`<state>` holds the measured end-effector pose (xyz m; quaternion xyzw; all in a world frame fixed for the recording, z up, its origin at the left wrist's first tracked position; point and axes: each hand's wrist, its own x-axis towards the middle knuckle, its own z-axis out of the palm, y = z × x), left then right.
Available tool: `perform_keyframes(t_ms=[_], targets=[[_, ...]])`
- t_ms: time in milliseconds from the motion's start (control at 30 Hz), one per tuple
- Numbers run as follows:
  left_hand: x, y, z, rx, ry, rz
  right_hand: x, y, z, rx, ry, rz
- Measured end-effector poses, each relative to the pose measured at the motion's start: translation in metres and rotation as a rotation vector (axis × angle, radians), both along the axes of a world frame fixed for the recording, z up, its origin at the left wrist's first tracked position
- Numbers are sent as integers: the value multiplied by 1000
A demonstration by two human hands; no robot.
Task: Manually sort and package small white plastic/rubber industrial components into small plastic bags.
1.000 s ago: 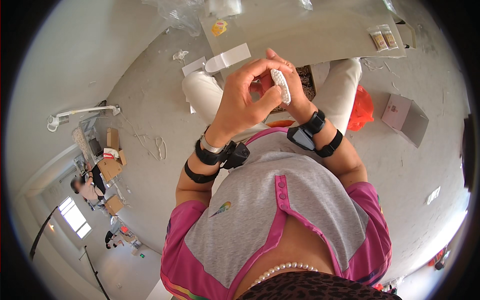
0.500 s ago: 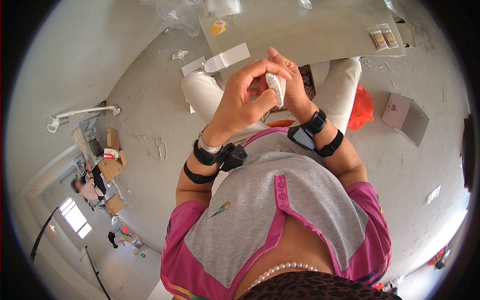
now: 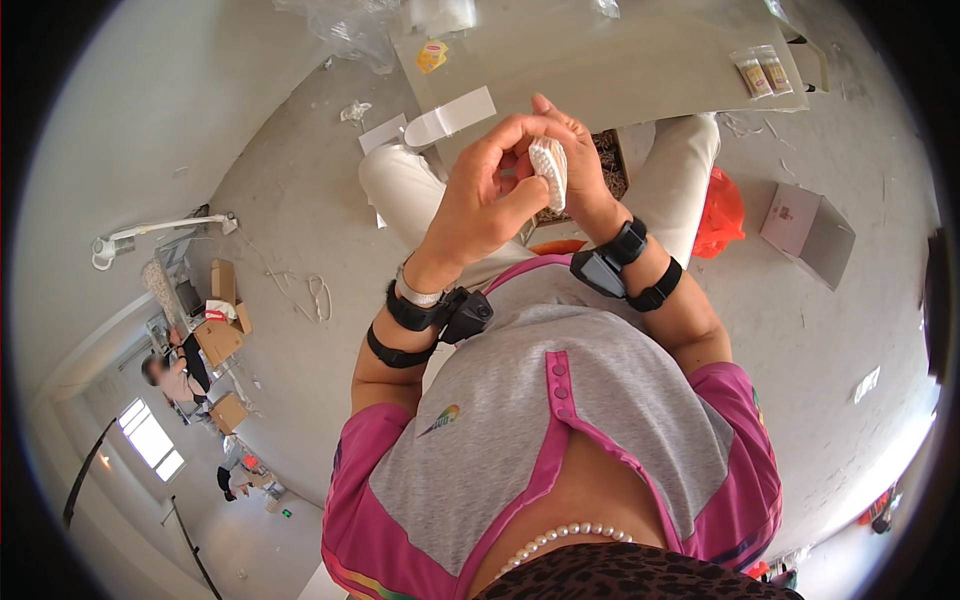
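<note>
A tight bundle of cotton swabs (image 3: 546, 178), its white tips facing me, is held up between my hands above my lap. My left hand (image 3: 490, 195) is closed on it, the thumb pressing its lower end and the index finger arching over the top. Against the bundle's right side lies my right hand (image 3: 588, 178), its thumb pointing up and away; its other fingers are mostly hidden behind the bundle. Below my hands, between my knees, stands an open box (image 3: 612, 160) with many thin sticks inside, partly covered by my right hand.
Ahead is a table (image 3: 600, 70) with two clear packs of swabs (image 3: 760, 72), a yellow label (image 3: 432, 56) and a white card strip (image 3: 450, 116). On the right are a red plastic bag (image 3: 720, 215) and an open carton (image 3: 808, 232). Other people work far left.
The bundle and both hands shift very slightly left along with the whole view. My grip looks much the same.
</note>
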<state>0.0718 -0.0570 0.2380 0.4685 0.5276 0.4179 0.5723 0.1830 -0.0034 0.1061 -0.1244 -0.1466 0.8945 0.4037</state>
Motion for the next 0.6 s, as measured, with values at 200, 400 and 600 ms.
perform_keyframes(t_ms=[200, 400, 600], targets=[[-9, 6, 3, 491, 408, -66, 1, -1, -3, -112, 225, 212], [-28, 17, -1, 456, 439, -258, -5, -15, -8, -241, -18, 225], [-31, 18, -3, 303, 364, -317, 6, -11, 5, -29, 50, 423]])
